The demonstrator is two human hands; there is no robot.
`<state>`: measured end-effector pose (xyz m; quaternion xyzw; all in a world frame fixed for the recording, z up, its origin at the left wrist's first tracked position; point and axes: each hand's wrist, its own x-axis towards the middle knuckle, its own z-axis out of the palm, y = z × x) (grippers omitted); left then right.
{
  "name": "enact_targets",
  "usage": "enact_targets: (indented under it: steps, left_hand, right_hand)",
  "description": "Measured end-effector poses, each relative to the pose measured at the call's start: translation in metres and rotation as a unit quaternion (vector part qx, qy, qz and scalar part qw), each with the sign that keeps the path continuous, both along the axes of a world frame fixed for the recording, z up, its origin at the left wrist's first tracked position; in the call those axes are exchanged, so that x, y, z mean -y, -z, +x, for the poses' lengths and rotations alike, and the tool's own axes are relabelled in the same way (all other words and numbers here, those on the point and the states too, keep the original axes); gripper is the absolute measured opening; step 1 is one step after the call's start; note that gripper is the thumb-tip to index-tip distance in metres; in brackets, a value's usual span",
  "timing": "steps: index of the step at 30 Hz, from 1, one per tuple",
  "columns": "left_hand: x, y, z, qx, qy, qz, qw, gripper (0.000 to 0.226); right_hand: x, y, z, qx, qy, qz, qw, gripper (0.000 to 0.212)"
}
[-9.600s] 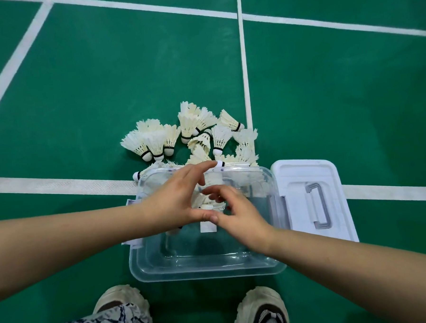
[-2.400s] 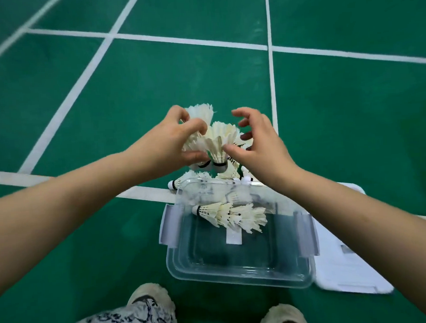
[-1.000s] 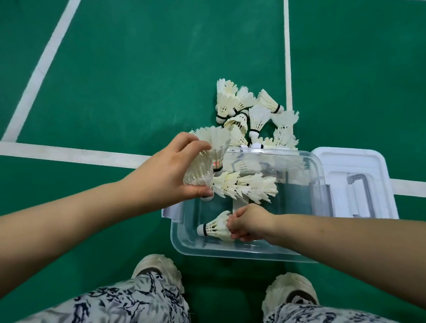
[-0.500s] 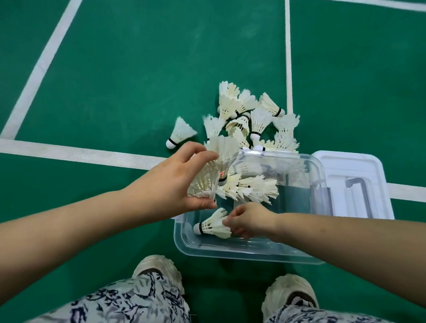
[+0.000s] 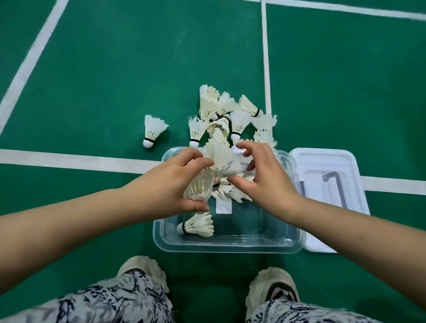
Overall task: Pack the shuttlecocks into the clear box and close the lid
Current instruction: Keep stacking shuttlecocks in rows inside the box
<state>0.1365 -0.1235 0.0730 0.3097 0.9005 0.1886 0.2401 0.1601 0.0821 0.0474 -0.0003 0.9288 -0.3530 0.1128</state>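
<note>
- The left hand grasps the nested shuttlecocks between thumb and bent fingers, above the left edge of the clear box.
- The right hand is over the middle of the box. Its fingers are spread and loosely bent and grasp nothing visible.
- One lying shuttlecock is inside, near the front left corner.
- The pile of shuttlecocks lies on the green floor at the far edge of the box; a single shuttlecock is left of it, apart.
- The white lid lies against the right edge of the box.
</note>
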Motion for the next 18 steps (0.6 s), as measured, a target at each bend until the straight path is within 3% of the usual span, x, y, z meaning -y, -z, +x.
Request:
enact_targets:
  steps: [5, 11, 18]
  left_hand:
    - [-0.015, 0.003, 0.006, 0.001, 0.033, -0.014, 0.999, 0.084]
    - [-0.027, 0.002, 0.009, -0.022, 0.018, -0.010, 1.000, 0.089]
    - [-0.024, 0.006, 0.005, -0.043, 0.003, -0.052, 0.998, 0.090]
  right_hand:
    - [-0.014, 0.005, 0.007, -0.053, -0.050, 0.057, 0.996, 0.020]
    - [-0.030, 0.013, 0.015, -0.091, -0.062, 0.050, 0.993, 0.017]
    - [-0.027, 0.025, 0.028, 0.050, -0.113, 0.075, 0.989, 0.024]
